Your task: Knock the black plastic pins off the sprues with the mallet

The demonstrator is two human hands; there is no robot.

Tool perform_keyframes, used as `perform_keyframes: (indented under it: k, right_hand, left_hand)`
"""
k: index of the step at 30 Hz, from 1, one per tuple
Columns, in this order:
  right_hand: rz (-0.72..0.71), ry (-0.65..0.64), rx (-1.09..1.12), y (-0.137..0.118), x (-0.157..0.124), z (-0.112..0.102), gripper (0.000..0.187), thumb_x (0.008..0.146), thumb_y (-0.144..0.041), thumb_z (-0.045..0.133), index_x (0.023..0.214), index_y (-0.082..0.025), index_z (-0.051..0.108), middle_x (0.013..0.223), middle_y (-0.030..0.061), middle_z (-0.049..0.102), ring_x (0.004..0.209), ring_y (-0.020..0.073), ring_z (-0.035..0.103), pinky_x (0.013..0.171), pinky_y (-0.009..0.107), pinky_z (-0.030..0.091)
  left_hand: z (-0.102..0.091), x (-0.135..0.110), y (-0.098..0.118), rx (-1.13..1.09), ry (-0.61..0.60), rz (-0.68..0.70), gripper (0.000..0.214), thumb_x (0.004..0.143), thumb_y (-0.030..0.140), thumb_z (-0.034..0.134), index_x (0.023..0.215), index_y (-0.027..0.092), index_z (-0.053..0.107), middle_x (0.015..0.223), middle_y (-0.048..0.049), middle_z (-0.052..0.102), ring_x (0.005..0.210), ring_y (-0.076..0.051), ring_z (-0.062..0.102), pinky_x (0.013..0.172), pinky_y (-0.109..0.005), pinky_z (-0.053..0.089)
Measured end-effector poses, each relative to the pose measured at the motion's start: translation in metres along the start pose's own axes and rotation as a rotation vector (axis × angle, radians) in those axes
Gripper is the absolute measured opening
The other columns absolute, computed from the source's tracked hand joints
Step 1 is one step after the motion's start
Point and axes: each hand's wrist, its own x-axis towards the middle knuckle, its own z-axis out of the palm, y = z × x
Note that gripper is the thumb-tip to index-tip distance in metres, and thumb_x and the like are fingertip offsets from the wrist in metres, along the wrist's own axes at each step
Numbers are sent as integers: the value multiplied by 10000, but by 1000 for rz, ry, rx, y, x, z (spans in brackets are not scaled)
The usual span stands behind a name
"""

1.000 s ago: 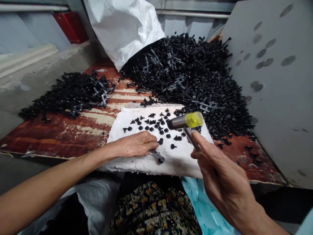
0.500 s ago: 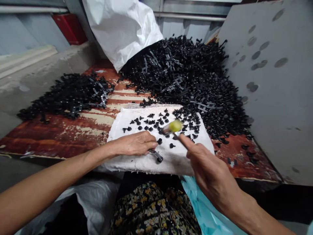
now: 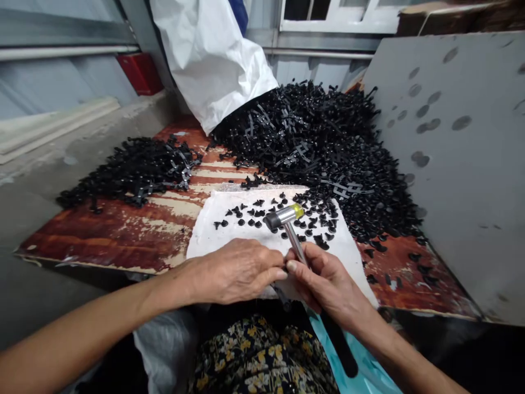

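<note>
Over the front of a white cloth-like pad [image 3: 209, 243], my two hands meet at the fingertips. My left hand [image 3: 241, 271] is closed on a small black plastic linkage [image 3: 282, 298], whose end sticks out below the fingers. My right hand [image 3: 328, 279] holds a two-faced mallet [image 3: 292, 238] with a black face, a yellow face and a metal neck; its dark handle slants down under the palm. The thumb and forefinger of that hand pinch close to the left fingertips, and what lies between them is hidden. Loose black button-headed pieces [image 3: 258, 213] lie scattered on the pad.
Behind the pad rises a large heap of black parts [image 3: 328, 131], partly under a white sack [image 3: 221, 60]. A smaller heap of linkages [image 3: 139, 167] lies left on the worn red-brown tabletop [image 3: 82, 232]. A grey board [image 3: 463, 180] stands along the right side.
My right hand has brought the mallet down and left from its blurred swing, and its fingertips now meet the left hand. The left hand and linkage have come nearer to me.
</note>
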Motion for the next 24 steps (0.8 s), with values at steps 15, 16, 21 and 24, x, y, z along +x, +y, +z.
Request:
perform_keyframes:
  k: [15,16,21,24]
  right_hand:
    - [63,200,190,8,-1,29,443,772,-625,644,820,-211,497,470,-83,510,335,51,359,318,153,283]
    - [66,197,177,9,-2,28,446,775,-632,638,812,-213,491,465,-89,488,340,52,352,320,155,282]
    - [33,138,125,10,-3,27,408,831,-604,591,778,-212,490,486,-101,407,372,52,327,340,163,262]
    - [36,95,118,10,0,27,383,855,-579,570,774,-214,488,508,-93,410,387,58,327,344,174,257]
  left_hand:
    - [51,-5,-1,-1317,569,-381,404,777,538,665,876,170,533,710,7,622,595,-103,583,612,-253,508]
    - [50,-4,-2,-1344,552,-387,422,756,546,686,858,172,520,658,25,606,539,-93,565,575,-249,508]
    - [34,-9,-16,-1368,432,-451,480,664,541,770,851,167,534,640,9,661,429,-99,576,460,-223,479]
    - [25,-7,-25,-1428,289,-509,453,664,532,756,800,128,604,656,-54,694,423,-129,601,446,-243,488]
